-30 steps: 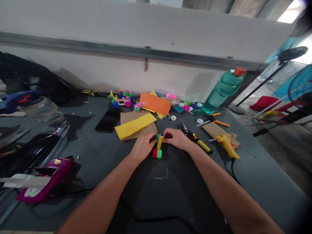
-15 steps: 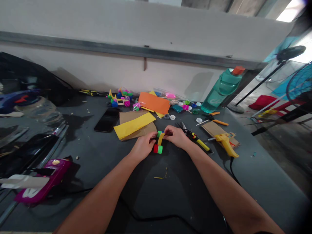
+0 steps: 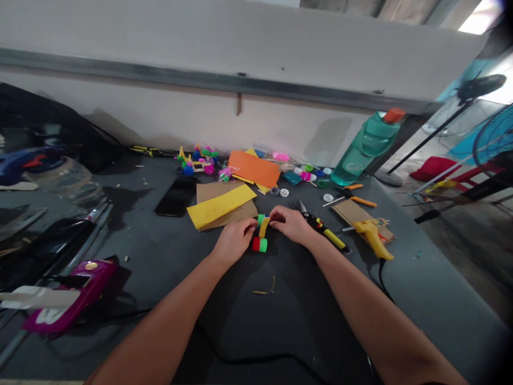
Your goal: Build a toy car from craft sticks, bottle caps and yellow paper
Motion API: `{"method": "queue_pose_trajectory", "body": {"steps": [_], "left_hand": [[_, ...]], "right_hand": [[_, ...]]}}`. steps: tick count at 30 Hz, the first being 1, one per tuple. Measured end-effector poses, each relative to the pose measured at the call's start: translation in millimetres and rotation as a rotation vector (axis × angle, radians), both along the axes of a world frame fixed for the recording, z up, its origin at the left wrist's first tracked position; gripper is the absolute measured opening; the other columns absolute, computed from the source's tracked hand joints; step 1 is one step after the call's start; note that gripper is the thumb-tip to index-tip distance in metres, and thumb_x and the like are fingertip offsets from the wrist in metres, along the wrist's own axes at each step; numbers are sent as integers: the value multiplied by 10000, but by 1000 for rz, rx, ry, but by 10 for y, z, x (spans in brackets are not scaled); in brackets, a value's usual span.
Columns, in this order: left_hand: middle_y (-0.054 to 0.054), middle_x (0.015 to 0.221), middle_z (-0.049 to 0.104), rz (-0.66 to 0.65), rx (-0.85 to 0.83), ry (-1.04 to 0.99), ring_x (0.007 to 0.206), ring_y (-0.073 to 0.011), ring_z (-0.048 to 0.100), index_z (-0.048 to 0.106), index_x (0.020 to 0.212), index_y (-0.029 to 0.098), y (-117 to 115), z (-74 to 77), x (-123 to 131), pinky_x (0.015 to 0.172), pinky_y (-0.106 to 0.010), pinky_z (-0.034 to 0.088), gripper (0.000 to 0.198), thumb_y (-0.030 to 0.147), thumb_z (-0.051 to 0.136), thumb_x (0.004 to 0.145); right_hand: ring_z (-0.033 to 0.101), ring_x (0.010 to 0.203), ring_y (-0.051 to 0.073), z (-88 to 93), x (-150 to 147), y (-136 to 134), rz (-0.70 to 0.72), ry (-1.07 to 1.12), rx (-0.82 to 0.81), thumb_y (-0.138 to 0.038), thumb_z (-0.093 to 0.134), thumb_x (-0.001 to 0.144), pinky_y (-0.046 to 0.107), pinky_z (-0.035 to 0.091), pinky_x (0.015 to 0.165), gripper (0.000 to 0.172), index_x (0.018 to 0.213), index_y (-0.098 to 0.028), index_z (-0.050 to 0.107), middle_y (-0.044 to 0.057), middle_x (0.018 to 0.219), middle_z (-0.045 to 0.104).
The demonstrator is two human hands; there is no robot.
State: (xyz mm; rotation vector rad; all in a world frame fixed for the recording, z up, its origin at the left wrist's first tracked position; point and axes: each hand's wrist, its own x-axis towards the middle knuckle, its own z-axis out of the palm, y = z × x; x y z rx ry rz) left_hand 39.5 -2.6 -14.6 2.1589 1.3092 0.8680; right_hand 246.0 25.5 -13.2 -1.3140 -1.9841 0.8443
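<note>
Between my hands is a small piece made of a bent yellow strip [image 3: 264, 228] and bottle caps. A green and blue cap pair [image 3: 261, 219] sits at its far end, partly hidden by my fingers. At the near end, a red and green cap pair [image 3: 259, 244] lies on its side. My left hand [image 3: 234, 239] is closed, its thumb and fingertips at the left side of the far caps. From the right, my right hand [image 3: 292, 224] pinches the piece by the far caps and the strip's top.
Yellow paper [image 3: 222, 206] lies on cardboard [image 3: 204, 193], beside a black phone [image 3: 176, 197]. Pliers [image 3: 320, 224] and a yellow glue gun [image 3: 371, 235] lie right. A green bottle [image 3: 363, 149] stands behind; a magenta device [image 3: 76, 297] lies left. A thin yellow scrap [image 3: 264, 292] lies in front.
My left fingertips have shifted slightly left, so more of the far green cap shows. My right hand and the red and green caps look almost unmoved.
</note>
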Motion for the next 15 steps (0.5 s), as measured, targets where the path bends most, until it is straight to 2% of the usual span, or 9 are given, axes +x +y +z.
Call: {"method": "queue_pose_trajectory", "body": {"steps": [9,15], "left_hand": [[-30,958,683,-58,36,17,893,-188,627,673,937,224,5,11,9,817,-326,487,234,116,487,844],[-33,992,686,-98,39,24,913,-189,632,678,957,230,-5,16,10,831,-336,491,247,120,489,842]], "right_hand": [[606,669,141,-19,-35,-5,5,25,-15,-226,607,753,258,457,640,47,794,-206,619,-19,695,648],[616,698,144,14,-34,-14,20,10,19,-222,587,765,256,462,653,88,818,-208,656,-13,735,678]]}}
